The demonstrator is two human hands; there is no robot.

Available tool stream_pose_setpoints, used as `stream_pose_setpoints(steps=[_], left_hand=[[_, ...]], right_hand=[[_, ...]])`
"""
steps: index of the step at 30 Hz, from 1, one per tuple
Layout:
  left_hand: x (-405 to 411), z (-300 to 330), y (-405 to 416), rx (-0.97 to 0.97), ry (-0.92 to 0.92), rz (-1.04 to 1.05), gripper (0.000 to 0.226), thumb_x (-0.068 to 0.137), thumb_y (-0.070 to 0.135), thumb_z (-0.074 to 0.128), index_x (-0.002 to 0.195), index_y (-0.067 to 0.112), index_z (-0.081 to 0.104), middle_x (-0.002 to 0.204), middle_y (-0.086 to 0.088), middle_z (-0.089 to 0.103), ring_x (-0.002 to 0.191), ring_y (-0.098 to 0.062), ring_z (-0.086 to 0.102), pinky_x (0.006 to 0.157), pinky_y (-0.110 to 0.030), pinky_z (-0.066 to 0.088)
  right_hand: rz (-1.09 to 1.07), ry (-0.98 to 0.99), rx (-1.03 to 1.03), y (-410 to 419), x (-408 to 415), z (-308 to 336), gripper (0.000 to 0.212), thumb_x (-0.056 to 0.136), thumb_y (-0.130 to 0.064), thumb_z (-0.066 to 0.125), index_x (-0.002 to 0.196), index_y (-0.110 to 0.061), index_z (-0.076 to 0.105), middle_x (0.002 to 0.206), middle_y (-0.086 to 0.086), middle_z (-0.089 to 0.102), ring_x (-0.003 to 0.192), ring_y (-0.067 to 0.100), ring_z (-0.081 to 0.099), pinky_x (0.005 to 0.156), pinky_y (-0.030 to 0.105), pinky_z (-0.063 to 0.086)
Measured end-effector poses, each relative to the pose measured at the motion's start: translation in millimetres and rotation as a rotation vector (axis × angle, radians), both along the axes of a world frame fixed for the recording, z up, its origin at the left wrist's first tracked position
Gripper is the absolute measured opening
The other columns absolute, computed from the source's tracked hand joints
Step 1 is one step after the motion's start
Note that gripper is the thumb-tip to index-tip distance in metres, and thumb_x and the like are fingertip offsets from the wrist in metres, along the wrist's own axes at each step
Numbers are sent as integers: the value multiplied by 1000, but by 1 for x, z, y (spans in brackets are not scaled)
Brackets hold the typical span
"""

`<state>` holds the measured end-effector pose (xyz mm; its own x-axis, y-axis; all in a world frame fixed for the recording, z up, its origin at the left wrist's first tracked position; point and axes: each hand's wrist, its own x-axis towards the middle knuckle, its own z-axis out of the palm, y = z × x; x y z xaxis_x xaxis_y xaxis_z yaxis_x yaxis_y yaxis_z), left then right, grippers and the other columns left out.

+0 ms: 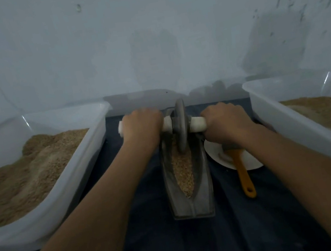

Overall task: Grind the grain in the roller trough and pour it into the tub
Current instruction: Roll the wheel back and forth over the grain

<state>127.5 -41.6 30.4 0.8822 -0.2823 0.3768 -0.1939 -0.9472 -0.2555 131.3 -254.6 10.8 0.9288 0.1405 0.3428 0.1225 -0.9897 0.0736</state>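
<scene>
A pale, scuffed wall closes off the back of a desk [158, 247] covered in dark cloth, and everything on it is set out so the work runs from the middle outward. The roller trough [189, 187] lies lengthwise straight ahead, its narrow boat-shaped channel holding a strip of grain [183, 172] that looks only coarsely broken so far. The grinding wheel [181, 127] stands on edge in the channel toward its far end, its white axle handle [198, 124] sticking out both sides. The left hand [142, 127] is clenched round one end of that axle and the right hand [225, 124] round the other — a matched grip that probably keeps the wheel upright and lets both arms bear down evenly as it rolls. A white tub [51, 221] heaped with tan meal sits just beside the trough on the left, and a second tub [305, 128] sits on the right, both near enough to tip the trough into; which one is meant for the ground grain I cannot tell. A white plate [215, 152] carries an orange-handled brush [242, 169] near the right wrist — likely for sweeping out the channel.
</scene>
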Motion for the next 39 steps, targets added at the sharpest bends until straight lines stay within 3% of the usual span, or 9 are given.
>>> stream_pose_setpoints(steps=[5,10,16,19,24,26,32,35,39], left_hand=[[-58,-27,22,-65,-127,-70,48,82,13,74,92,22,29,88,-1,60,85,-29,64,72,-40,38],[-80,-45,37,-98,-211,-157,60,54,4,87,89,20,41,76,-5,58,67,-31,58,62,-40,38],[5,-28,19,-202,-39,-75,16,89,18,65,102,21,56,98,-6,66,90,-32,64,68,-39,39],[33,-18,13,-199,49,-39,19,89,15,65,107,19,65,105,-9,67,97,-33,65,70,-40,42],[8,-33,21,-250,-49,-86,18,89,17,66,99,18,52,95,-5,65,87,-31,65,66,-37,40],[-19,-39,26,-197,-120,-104,33,85,19,72,94,21,41,91,-1,62,81,-27,62,65,-37,38],[-75,-55,37,-88,-416,-213,32,71,0,61,89,18,41,81,-4,48,72,-27,44,66,-40,34],[-50,-45,31,-64,-329,-175,37,68,6,72,88,20,43,80,-1,53,72,-27,52,65,-37,29],[14,-18,17,-128,-81,-128,15,86,28,67,97,24,59,90,-3,67,84,-30,66,66,-36,40]], right_hand=[[101,-313,-131,9,-64,-10,27,75,-16,71,85,-22,47,67,-2,50,55,22,43,52,30,27],[158,-441,-190,8,-94,-13,31,64,-11,76,80,-18,50,60,1,50,47,22,38,48,27,27],[-39,-88,-158,22,-17,18,19,79,-34,73,85,-25,57,74,-5,50,68,19,48,59,31,33],[-24,-14,-112,22,11,29,16,79,-30,72,93,-22,69,77,-1,59,67,19,54,58,29,38],[-2,-150,-191,24,-7,20,22,79,-26,74,97,-22,64,91,4,66,83,25,63,62,33,38],[64,-284,-198,23,-36,7,23,76,-15,73,94,-18,59,83,6,65,73,30,63,57,33,34],[152,-600,-151,10,-97,-28,14,80,-5,49,82,-18,42,65,5,44,55,20,27,54,32,20],[112,-488,-134,6,-76,-26,21,72,-7,62,80,-18,45,61,4,48,48,22,33,48,28,22],[-19,-86,-99,6,-17,4,22,75,-38,71,79,-26,53,70,-5,52,60,18,49,51,27,31]])
